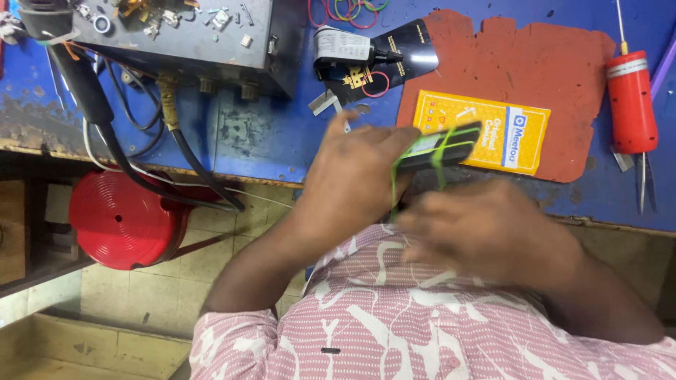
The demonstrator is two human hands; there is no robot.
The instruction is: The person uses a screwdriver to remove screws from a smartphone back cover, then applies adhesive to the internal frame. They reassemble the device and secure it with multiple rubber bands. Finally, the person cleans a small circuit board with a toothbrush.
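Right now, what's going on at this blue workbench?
A person in a pink patterned shirt holds a flat dark device over the edge of the blue workbench. The left hand grips it, with green rubber bands wrapped around it. The right hand, blurred, sits close below, seemingly pulling a band. Behind lie a yellow packet on a red mat and a red-handled tool. A grey metal box stands at the left.
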